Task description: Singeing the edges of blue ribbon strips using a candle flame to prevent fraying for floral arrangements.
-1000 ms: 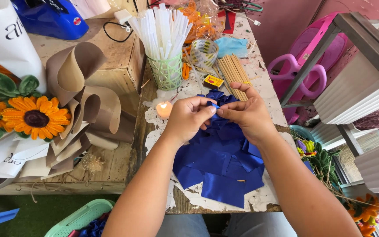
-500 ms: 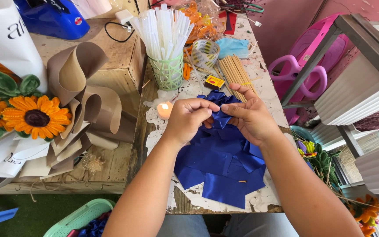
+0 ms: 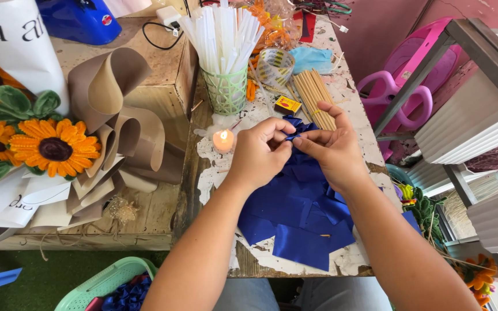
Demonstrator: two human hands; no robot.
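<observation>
I log: fingers (image 3: pixel 280 138) of the left hand (image 3: pixel 259 154) and right hand (image 3: pixel 334 151) pinched closed together on a small folded blue ribbon piece (image 3: pixel 296 129), held just above the table (image 3: pixel 214 173). Beneath the hands, a heap of cut blue ribbon squares (image 3: pixel 301 213) on the worn white tabletop. Just left of the left hand, one lit tealight candle (image 3: pixel 223 140). Behind the hands: a bundle of wooden skewers (image 3: pixel 313 98), a small yellow matchbox (image 3: pixel 288 105), a green mesh cup of white sticks (image 3: pixel 226 86). Far left, a sunflower bouquet (image 3: pixel 53 147) in tan wrapping.
</observation>
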